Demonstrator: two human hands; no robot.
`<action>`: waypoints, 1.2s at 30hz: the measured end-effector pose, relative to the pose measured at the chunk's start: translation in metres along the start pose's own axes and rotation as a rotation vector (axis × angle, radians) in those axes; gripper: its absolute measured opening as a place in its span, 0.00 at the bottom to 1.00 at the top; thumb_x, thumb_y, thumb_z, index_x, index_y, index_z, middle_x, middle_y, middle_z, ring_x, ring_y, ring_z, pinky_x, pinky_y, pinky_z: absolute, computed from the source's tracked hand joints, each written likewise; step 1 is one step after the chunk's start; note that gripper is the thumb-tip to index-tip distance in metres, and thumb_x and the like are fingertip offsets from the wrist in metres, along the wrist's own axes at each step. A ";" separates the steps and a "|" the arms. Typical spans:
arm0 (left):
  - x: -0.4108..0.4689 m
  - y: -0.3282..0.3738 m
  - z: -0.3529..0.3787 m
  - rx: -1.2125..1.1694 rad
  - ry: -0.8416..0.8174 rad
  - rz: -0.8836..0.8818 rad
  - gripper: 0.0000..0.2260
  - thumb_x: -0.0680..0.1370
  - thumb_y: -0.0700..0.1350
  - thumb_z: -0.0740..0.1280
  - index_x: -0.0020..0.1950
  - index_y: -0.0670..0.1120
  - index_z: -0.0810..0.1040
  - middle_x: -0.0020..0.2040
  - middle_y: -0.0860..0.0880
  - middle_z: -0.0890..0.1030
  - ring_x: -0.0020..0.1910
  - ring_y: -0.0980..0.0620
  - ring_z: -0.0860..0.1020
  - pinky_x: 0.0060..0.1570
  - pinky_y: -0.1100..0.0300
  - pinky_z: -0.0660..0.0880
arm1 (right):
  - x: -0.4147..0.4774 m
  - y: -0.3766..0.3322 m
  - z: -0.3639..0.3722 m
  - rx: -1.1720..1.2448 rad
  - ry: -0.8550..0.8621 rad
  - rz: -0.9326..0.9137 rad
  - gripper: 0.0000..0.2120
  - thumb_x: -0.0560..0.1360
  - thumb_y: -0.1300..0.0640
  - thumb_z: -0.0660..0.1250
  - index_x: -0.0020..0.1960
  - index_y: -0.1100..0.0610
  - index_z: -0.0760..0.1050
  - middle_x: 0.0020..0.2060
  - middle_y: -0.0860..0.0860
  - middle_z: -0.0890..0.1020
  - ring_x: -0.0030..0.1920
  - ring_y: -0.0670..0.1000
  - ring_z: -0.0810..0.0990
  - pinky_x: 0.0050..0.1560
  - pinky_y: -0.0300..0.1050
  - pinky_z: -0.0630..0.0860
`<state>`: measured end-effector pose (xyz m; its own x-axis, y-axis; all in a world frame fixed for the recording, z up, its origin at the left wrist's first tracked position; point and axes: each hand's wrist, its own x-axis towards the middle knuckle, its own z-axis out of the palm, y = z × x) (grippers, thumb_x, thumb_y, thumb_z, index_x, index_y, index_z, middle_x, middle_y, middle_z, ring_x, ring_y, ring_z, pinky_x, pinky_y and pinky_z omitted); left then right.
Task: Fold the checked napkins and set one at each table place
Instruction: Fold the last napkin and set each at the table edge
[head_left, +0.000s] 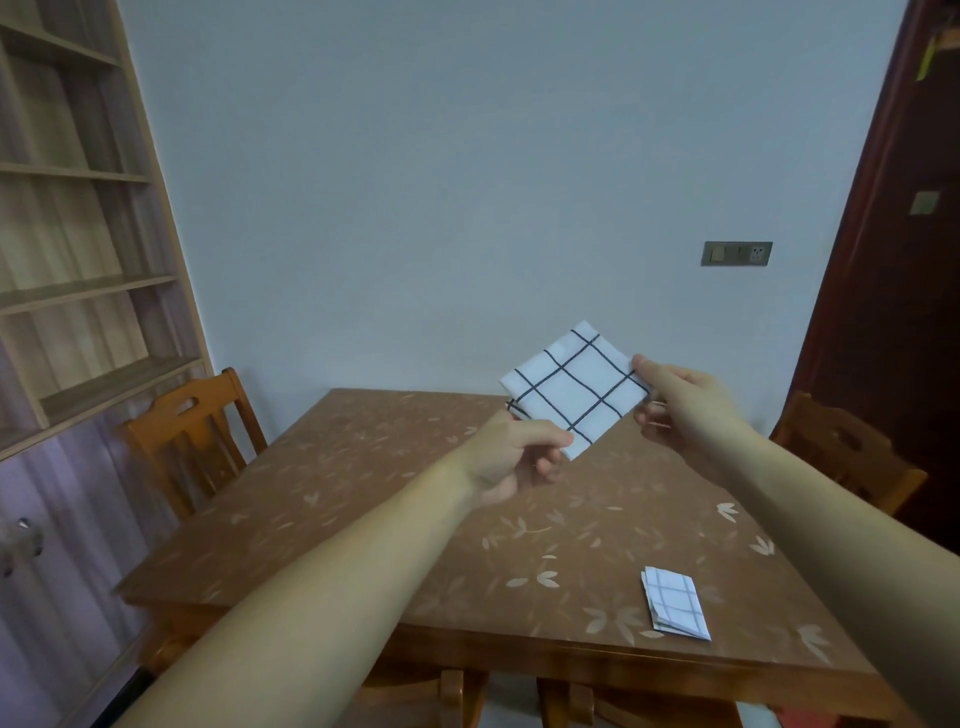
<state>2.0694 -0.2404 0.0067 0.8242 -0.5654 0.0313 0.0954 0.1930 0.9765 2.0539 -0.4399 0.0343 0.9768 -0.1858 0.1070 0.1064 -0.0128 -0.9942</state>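
A white napkin with dark checks (574, 387) hangs in the air above the far right part of the table, folded to a square and turned like a diamond. My left hand (511, 454) pinches its lower corner. My right hand (680, 408) pinches its right corner. A second checked napkin (675, 607), folded into a small rectangle, lies flat on the brown leaf-patterned table (363, 493) near the front right edge.
A wooden chair (192, 431) stands at the table's left side and another wooden chair (852, 457) at its right. More chair backs (452, 696) show under the near edge. Shelves (78, 234) line the left wall; a dark door (893, 312) is at right.
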 end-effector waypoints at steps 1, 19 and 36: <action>0.000 0.000 -0.001 0.030 -0.002 -0.019 0.11 0.77 0.29 0.60 0.38 0.42 0.72 0.24 0.50 0.69 0.20 0.57 0.66 0.32 0.61 0.68 | -0.001 -0.002 -0.001 -0.039 -0.071 0.058 0.13 0.78 0.46 0.66 0.45 0.55 0.78 0.29 0.49 0.78 0.29 0.46 0.77 0.37 0.42 0.73; 0.040 -0.025 0.022 0.381 0.629 0.253 0.16 0.81 0.53 0.62 0.40 0.44 0.69 0.37 0.46 0.70 0.36 0.51 0.68 0.36 0.60 0.63 | -0.002 0.018 -0.001 -0.445 0.217 -0.387 0.11 0.77 0.49 0.67 0.40 0.53 0.81 0.27 0.46 0.73 0.29 0.43 0.69 0.31 0.37 0.65; 0.028 -0.096 0.024 0.503 0.889 0.233 0.22 0.83 0.53 0.58 0.35 0.40 0.66 0.32 0.48 0.67 0.34 0.52 0.65 0.36 0.56 0.61 | -0.002 0.110 -0.025 0.099 -0.192 0.293 0.11 0.78 0.54 0.67 0.48 0.63 0.81 0.39 0.55 0.86 0.39 0.55 0.83 0.40 0.44 0.78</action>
<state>2.0700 -0.2937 -0.0813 0.9250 0.2756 0.2614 -0.1935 -0.2500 0.9487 2.0595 -0.4653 -0.0757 0.9846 0.0209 -0.1734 -0.1747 0.1105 -0.9784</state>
